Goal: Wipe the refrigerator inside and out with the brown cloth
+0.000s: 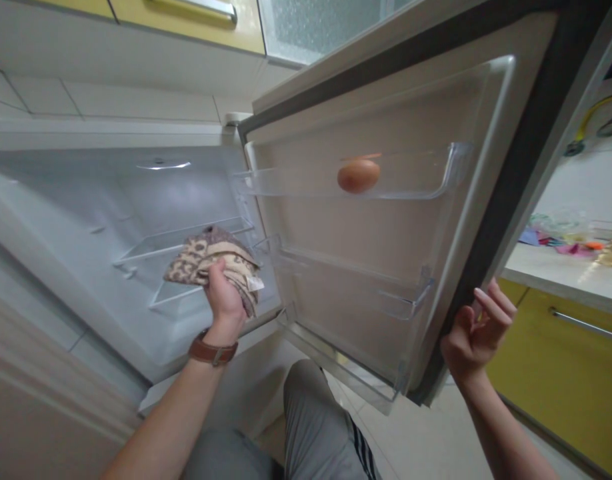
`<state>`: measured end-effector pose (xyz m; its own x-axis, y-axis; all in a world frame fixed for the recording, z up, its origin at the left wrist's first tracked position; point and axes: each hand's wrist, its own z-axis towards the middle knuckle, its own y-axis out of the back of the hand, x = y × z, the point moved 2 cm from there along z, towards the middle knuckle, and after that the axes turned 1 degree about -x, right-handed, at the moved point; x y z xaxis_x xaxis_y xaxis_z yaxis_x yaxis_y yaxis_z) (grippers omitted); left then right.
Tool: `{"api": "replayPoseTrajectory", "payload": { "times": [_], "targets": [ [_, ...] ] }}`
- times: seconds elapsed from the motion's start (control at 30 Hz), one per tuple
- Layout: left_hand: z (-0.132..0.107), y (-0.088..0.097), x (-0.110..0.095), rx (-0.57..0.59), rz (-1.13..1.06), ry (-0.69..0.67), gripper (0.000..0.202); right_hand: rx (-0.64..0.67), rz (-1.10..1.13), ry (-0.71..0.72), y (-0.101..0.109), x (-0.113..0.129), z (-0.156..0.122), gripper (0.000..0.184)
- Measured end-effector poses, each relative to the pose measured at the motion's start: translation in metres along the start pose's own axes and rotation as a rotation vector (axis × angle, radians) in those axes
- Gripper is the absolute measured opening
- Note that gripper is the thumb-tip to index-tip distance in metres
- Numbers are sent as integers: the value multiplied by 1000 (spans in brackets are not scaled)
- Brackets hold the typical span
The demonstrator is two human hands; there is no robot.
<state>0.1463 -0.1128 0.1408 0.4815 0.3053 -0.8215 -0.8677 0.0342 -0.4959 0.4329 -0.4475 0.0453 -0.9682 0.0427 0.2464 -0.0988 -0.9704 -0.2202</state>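
Observation:
A folded, brown-and-cream patterned cloth (233, 257) is bunched in my left hand (225, 300), whose thumb presses on top of it. That hand is in front of the lit refrigerator compartment (111, 193). My right hand (479, 330) is at the outer edge of the open refrigerator door (336, 233), its fingers curled against the dark gasket. On the upper clear door shelf (411, 183) sits one brown egg (359, 175). The lower door shelves hold nothing I can see.
Glass shelves (181, 243) cross the compartment behind the cloth. Yellow cabinets stand above (186, 23) and at the right (551, 360). Colourful small items (571, 237) lie on the white counter (561, 270). My bent knee (311, 407) is beneath the door.

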Motion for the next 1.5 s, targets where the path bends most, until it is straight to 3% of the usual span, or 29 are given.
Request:
{"api": "replayPoseTrajectory", "payload": {
  "times": [0.1,0.2,0.3,0.47,0.6,0.8,0.87,0.97,1.1,1.33,1.5],
  "targets": [
    [15,-9,-13,62,191,-230,9,11,-2,39,-1,4,2,37],
    [14,-32,-15,365,424,-277,12,10,1,49,-1,7,4,37],
    [8,-56,-16,667,736,-444,8,5,12,61,-2,7,5,36],
    [-6,-76,-29,903,1263,-656,29,5,0,58,-3,5,5,34],
    [-44,-91,-43,1056,1239,-728,35,16,-17,34,-3,4,4,33],
    [-130,-115,-61,1355,835,-681,28,32,-22,42,-4,8,4,33],
    [-149,-118,-62,1388,647,-594,22,31,-24,42,-4,9,4,33],
    [-159,-117,-59,1397,418,-490,20,32,-25,26,-4,9,4,33],
    [-150,-113,-49,1420,459,-592,26,36,-35,17,-3,7,5,32],
    [-113,-105,-32,1344,570,-882,38,42,-14,30,-3,2,3,35],
    [-53,-91,-11,1205,698,-1039,41,26,-18,35,-4,-1,3,35]
  ]
}}
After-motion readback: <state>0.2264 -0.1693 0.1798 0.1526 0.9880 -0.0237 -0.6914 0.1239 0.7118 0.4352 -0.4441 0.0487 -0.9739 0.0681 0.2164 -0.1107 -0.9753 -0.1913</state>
